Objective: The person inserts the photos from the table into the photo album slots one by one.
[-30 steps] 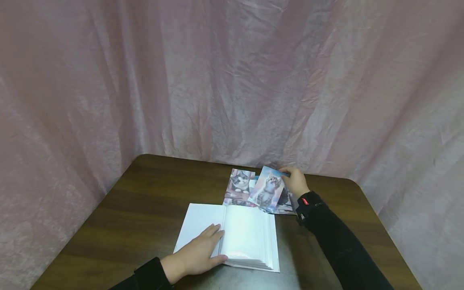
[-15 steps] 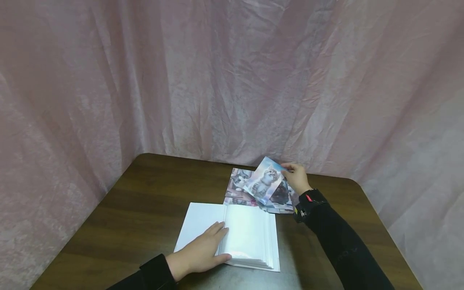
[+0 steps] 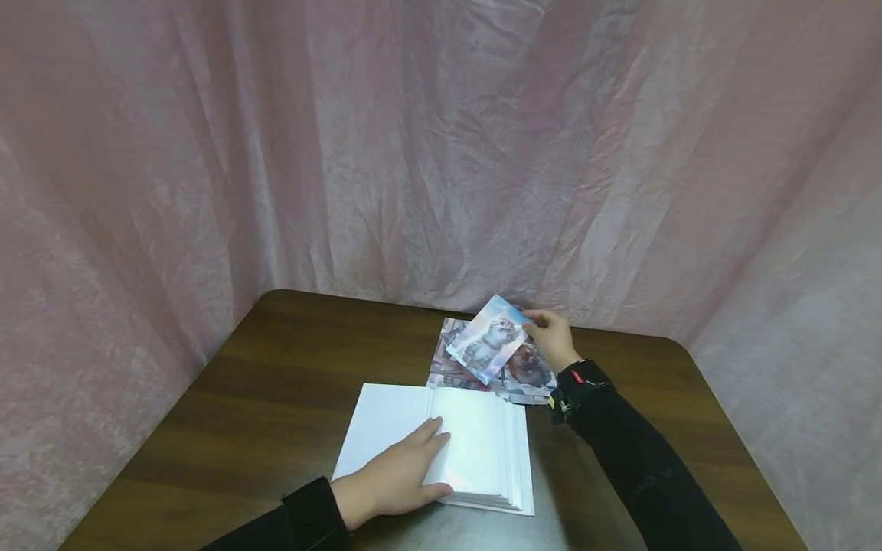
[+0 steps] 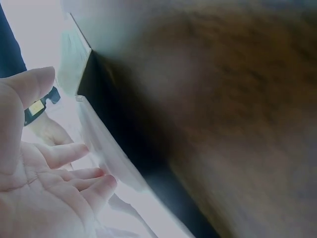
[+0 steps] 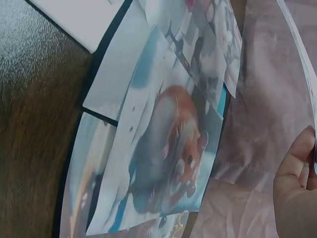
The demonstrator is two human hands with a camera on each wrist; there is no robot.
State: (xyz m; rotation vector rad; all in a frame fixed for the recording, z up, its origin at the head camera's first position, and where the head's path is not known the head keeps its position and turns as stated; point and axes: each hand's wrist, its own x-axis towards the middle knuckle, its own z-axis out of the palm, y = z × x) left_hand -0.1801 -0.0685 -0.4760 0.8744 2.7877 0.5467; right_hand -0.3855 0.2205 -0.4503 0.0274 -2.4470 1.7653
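- Kitten card (image 3: 488, 340): it is above the photo pile (image 3: 529, 369), past the far edge of the album (image 3: 475, 436). I believe it is lifted, bec. R wrist cam shows its thin edge apart from the brown-animal photo (image 5: 176, 148).
- Step in hand, my judgement: taking one card up from the pile.
- Next move, I think, calls for: steady but soft pinch, low corner kept high so it does not drag the photos below, + some wrist turn if the card must be square w/ the album.
- Direction: long axis is diagonal, lower L to upper R in head view; kitten's head end points upper R, to the fingers.
- Grip: w/ R hand (image 3: 551, 338) I pinch the card near the R corner of its head end.
- L hand (image 3: 400, 471): laid across the album near its fold, fingers extended, gripping nothing.
- Album: spread open, white cover side L, page stack R; just beside the pile, overlap I cannot tell.
- Below all: brown table (image 3: 207, 428); behind: pink curtain (image 3: 413, 153).
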